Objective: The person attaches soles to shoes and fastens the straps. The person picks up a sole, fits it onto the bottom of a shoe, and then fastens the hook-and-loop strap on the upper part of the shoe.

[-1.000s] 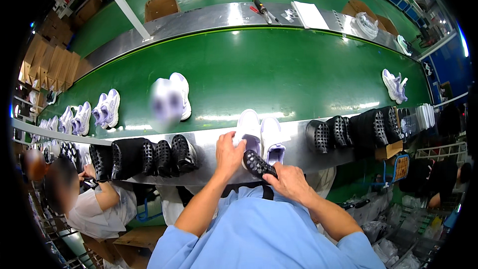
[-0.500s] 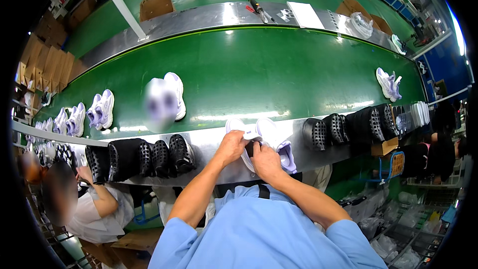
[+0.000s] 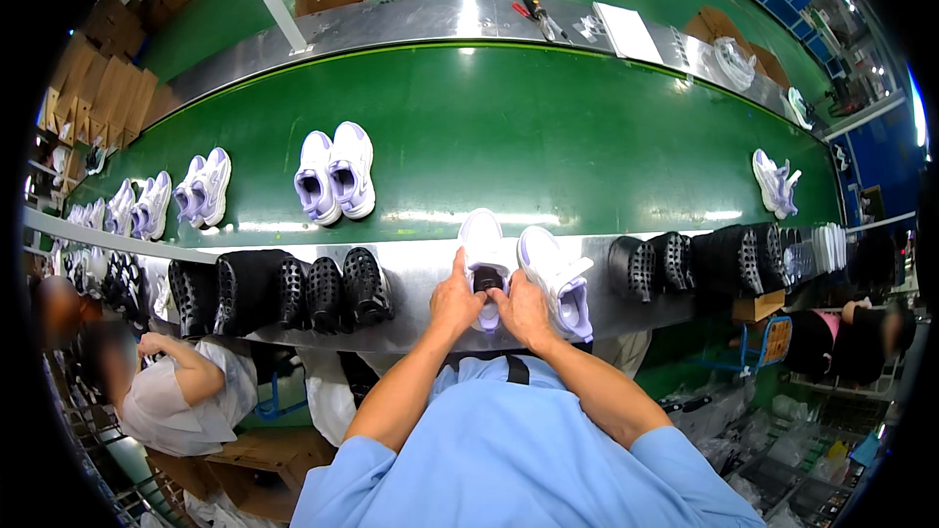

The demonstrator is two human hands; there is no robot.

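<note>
A white and lilac sneaker stands on the metal ledge in front of me, toe pointing away. My left hand grips its left side, index finger stretched along the upper and thumb at the opening. From the other side my right hand holds the same sneaker, its thumb also at the opening. Between the thumbs a black piece shows inside the shoe; its kind is unclear. Close to the right hand stands a second sneaker, its strap spread outward and its lilac lining showing.
Black studded shoe-shaped forms line the metal ledge on the left, with more forms on the right. Across the green belt stand sneaker pairs. Hand tools lie on the far rail. A co-worker sits at left.
Both hands have shifted from the sneaker's tongue and collar to its two sides, with thumbs at the opening. The black piece inside now shows more. The whole view has shifted slightly.
</note>
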